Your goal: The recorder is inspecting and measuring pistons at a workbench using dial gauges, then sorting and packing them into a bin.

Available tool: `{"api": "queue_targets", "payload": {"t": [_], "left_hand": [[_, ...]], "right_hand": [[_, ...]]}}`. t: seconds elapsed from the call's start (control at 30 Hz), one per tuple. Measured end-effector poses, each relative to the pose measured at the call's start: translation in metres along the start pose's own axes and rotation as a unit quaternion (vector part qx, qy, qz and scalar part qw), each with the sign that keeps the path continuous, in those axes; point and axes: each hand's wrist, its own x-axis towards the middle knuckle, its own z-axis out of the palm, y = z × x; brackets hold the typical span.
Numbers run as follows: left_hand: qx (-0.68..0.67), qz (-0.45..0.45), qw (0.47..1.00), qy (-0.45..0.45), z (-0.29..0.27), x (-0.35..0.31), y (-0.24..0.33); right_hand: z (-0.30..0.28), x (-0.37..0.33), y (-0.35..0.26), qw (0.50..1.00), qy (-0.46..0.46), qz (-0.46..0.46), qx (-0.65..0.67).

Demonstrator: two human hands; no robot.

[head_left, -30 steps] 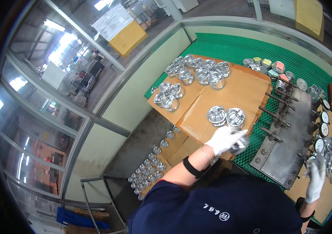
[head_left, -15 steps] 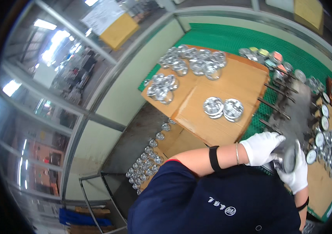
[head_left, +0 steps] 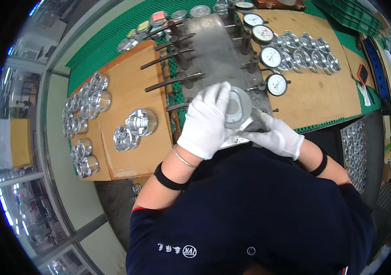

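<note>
A round metal part (head_left: 240, 104) is held between the white-gloved left hand (head_left: 204, 121) and right hand (head_left: 276, 136), at the near end of a steel plate (head_left: 210, 52). From that part, dial gauges (head_left: 270, 57) are seen toward one o'clock, and shiny metal cups (head_left: 302, 58) are grouped toward two o'clock on a cardboard sheet (head_left: 317, 94). Toward nine o'clock, two similar cups (head_left: 142, 123) are set close together, with more clustered beyond.

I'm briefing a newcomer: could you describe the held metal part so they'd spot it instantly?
Find the flat grey metal plate beside the round white-faced dial gauges. Over its near end, the white-gloved left hand and white-gloved right hand hold a round silver metal piston. Unlike the silver metal pistons nearby, it is hand-held.
</note>
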Motion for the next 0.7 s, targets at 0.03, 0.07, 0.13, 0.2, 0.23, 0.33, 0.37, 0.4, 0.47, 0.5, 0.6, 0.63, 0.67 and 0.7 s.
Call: {"api": "queue_targets", "payload": {"t": [0.03, 0.07, 0.13, 0.2, 0.23, 0.33, 0.37, 0.4, 0.47, 0.5, 0.6, 0.63, 0.67, 0.7], "left_hand": [[-0.011, -0.012, 1.000, -0.006, 0.002, 0.004, 0.000], [-0.029, -0.018, 0.999, -0.011, 0.005, 0.008, -0.002], [-0.072, -0.018, 0.997, 0.001, 0.010, 0.014, -0.006], [-0.092, -0.017, 0.996, -0.001, 0.016, 0.018, -0.009], [-0.109, -0.015, 0.994, -0.001, 0.018, 0.020, -0.011], [-0.124, -0.012, 0.992, -0.001, 0.018, 0.026, -0.013], [-0.128, -0.015, 0.992, -0.002, 0.018, 0.027, -0.014], [-0.129, -0.027, 0.991, -0.012, 0.016, 0.028, -0.012], [-0.130, -0.023, 0.991, -0.011, 0.016, 0.029, -0.013], [-0.128, -0.022, 0.992, -0.009, 0.016, 0.028, -0.014], [-0.115, -0.021, 0.993, -0.001, 0.017, 0.028, -0.016], [-0.108, -0.024, 0.994, 0.008, 0.017, 0.028, -0.017], [-0.109, -0.024, 0.994, 0.007, 0.017, 0.028, -0.017], [-0.111, -0.030, 0.993, 0.003, 0.017, 0.029, -0.018]], "right_hand": [[0.004, 0.001, 0.005, 0.995, -0.021, 0.031, 0.087], [0.004, -0.001, 0.006, 0.995, -0.016, 0.037, 0.089], [0.003, -0.001, -0.003, 0.977, -0.025, 0.060, 0.202], [0.001, 0.001, -0.003, 0.975, -0.025, 0.045, 0.215], [-0.001, 0.002, -0.003, 0.973, -0.026, 0.029, 0.226], [-0.012, 0.002, -0.011, 0.969, -0.065, 0.103, 0.214], [-0.010, 0.002, -0.011, 0.969, -0.063, 0.104, 0.215], [-0.008, 0.002, -0.010, 0.961, -0.054, 0.066, 0.261], [-0.005, 0.003, -0.006, 0.950, -0.041, 0.028, 0.307], [-0.003, 0.004, -0.004, 0.961, -0.033, 0.037, 0.274], [-0.007, 0.007, -0.002, 0.969, -0.044, 0.057, 0.235], [-0.009, 0.008, -0.003, 0.969, -0.064, 0.067, 0.228], [-0.009, 0.008, -0.005, 0.969, -0.064, 0.068, 0.229], [-0.009, 0.008, -0.008, 0.969, -0.059, 0.071, 0.228]]}}
